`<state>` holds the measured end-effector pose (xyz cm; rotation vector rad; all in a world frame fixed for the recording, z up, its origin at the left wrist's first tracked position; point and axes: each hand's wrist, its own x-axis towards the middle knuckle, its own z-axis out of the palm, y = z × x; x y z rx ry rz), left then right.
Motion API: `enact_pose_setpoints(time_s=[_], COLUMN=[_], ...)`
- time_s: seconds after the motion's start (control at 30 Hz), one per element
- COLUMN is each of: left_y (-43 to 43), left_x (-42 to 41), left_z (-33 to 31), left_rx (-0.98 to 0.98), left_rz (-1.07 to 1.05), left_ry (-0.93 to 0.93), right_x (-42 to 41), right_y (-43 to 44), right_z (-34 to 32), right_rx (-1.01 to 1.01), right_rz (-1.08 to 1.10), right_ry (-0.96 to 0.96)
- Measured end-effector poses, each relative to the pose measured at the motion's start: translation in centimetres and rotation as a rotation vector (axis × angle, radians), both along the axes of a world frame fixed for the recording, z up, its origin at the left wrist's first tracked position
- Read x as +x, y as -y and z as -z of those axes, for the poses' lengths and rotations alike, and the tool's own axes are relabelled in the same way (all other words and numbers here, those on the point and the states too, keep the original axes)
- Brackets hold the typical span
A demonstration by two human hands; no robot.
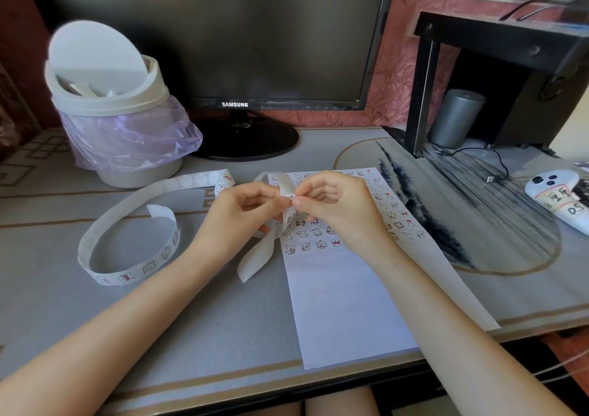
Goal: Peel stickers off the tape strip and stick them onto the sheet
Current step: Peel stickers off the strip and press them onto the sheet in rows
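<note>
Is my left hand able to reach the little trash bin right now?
Likely yes: only the tape strip lies between the left hand and the trash bin, though that hand grips the strip now.

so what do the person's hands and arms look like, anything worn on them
Left hand and right hand are bare, and both arms are uncovered to the frame edge: no sleeves, gloves, rings, watch or bracelet in view.
</note>
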<state>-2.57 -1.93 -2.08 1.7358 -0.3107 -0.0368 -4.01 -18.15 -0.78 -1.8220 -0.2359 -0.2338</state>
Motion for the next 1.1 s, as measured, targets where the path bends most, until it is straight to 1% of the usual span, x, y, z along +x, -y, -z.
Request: enact_pose_setpoints(time_s=[0.1,0.23,0.37,0.47,0.6,0.67,0.73,0.83,0.9,1.1], left_y=[0.1,0.1,0.0,-0.1,0.0,0.0,0.1,0.1,0.2,0.2], left_x=[0.0,0.0,0.0,0.1,0.3,0.3,0.3,0.2,0.2,0.1], left_z=[-0.1,0.0,0.0,-0.1,0.1,0.2,0.3,0.5,0.6,0.5], left_rx=[0.006,0.003,-0.033,-0.087,-0.058,-0.047,-0.015,0.032,0.045,0.059], left_rz=[-0.011,-0.043,-0.042,-0.048,-0.066,-0.077,-0.074,-0.056,-0.055,-0.050], left_ry=[-0.007,-0.021,-0.083,-0.151,-0.161,-0.154,-0.132,-0.113,-0.103,-0.097], right_x=[0.0,-0.2,-0.6,-1.1,-1.9,-2.3,-2.9,-3.7,-3.8,-3.6], right_y=[0.0,-0.1,0.0,-0.1,0.0,0.3,0.6,0.9,0.9,0.3], right_z=[0.1,0.3,0.1,-0.4,-1.0,-1.3,-1.6,-1.4,-0.9,0.6], right_rx=[-0.039,-0.146,-0.206,-0.204,-0.131,-0.090,-0.072,-0.103,-0.139,-0.197], right_rz=[0.008,0.035,0.034,0.025,0.013,-0.017,-0.075,-0.121,-0.113,-0.062], right_ry=[0.015,-0.010,0.029,0.032,0.018,-0.029,-0.127,-0.303,-0.373,-0.403])
